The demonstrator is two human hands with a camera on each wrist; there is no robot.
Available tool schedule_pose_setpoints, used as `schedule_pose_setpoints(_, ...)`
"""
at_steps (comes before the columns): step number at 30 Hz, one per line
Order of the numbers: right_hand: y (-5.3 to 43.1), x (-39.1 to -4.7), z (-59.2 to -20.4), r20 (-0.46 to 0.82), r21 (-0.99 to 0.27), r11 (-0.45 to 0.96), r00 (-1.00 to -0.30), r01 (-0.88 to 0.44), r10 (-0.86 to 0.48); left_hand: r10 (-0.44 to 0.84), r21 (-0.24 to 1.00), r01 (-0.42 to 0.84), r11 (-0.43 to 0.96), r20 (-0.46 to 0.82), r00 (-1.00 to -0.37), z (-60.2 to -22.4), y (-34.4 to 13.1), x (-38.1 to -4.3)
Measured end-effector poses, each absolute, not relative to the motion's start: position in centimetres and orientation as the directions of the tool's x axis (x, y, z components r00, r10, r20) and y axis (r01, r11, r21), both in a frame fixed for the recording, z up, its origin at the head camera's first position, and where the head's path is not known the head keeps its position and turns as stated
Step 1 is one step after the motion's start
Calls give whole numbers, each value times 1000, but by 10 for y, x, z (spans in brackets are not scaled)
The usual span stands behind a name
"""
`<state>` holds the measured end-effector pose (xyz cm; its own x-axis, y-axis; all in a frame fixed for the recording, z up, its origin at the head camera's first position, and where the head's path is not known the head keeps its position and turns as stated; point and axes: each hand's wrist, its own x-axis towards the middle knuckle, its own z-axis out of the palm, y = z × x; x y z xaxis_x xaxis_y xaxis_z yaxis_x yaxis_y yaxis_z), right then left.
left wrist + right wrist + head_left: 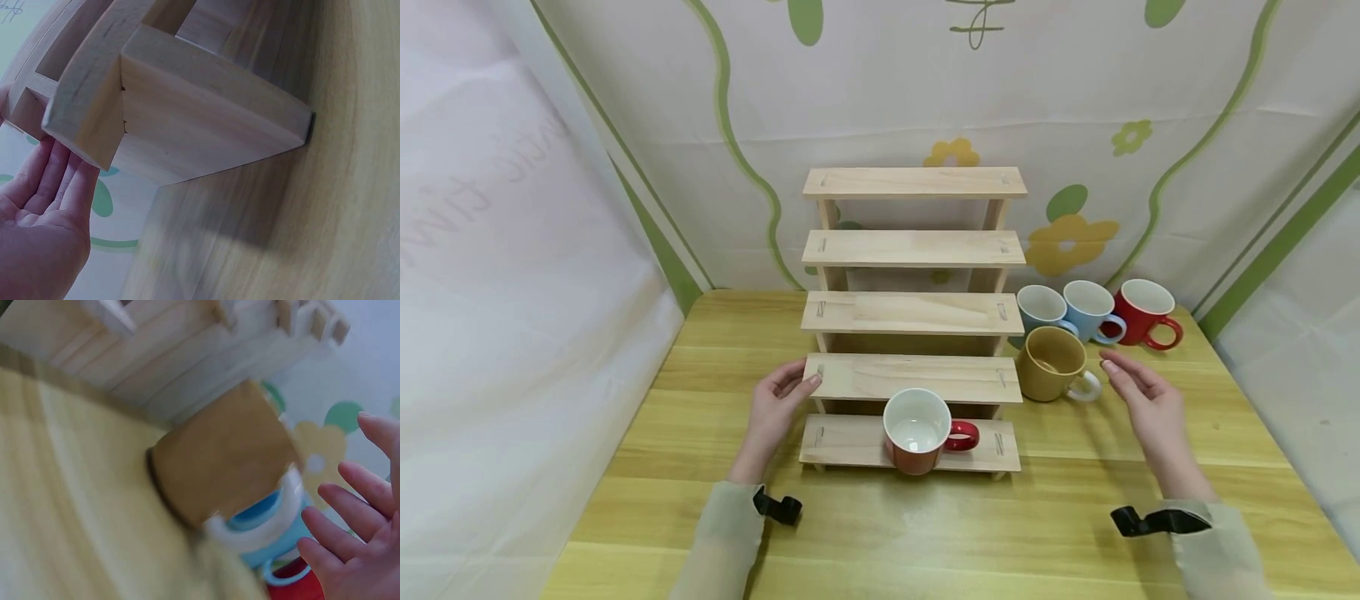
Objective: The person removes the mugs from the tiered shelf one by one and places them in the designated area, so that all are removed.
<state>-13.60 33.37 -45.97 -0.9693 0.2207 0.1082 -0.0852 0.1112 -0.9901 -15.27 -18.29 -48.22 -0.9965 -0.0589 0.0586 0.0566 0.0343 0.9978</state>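
A wooden tiered shelf [912,312] with several steps stands on the table. My left hand [778,408] holds the left end of its second step from the bottom, thumb on top and fingers beneath the board [84,119]. On the lowest step stands an upright red mug [917,429] with a white inside, its red handle to the right. My right hand [1150,408] is in the air just right of a mustard-yellow mug [1048,367] with a white handle. Its fingers [353,509] are spread apart from the mug and hold nothing.
Behind the yellow mug, two light-blue mugs [1088,310] and another red mug [1142,312] stand in a row right of the shelf. A patterned white cloth [880,83] hangs behind the wooden table [887,542], with cloth at both sides too.
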Motion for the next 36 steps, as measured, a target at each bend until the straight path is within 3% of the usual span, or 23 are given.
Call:
schedule_pose_setpoints(4,327,-132,-438,135,-977,192,-965,-92,225,-63,998,59,32,61,-996,-483,-183,-153)
schedule_pose_setpoints(17,298,-116,-391,255,-959,157,-960,-236,114,-68,997,67,37,70,-995,-483,-182,-155)
schedule_pose_setpoints(26,275,-109,-379,305,-946,124,-952,-300,27,-64,997,63,47,66,-996,-482,-182,-153)
schedule_pose_setpoints(36,248,-104,-384,285,-938,155,-944,-311,-165,-64,997,62,43,64,-996,-483,-182,-154)
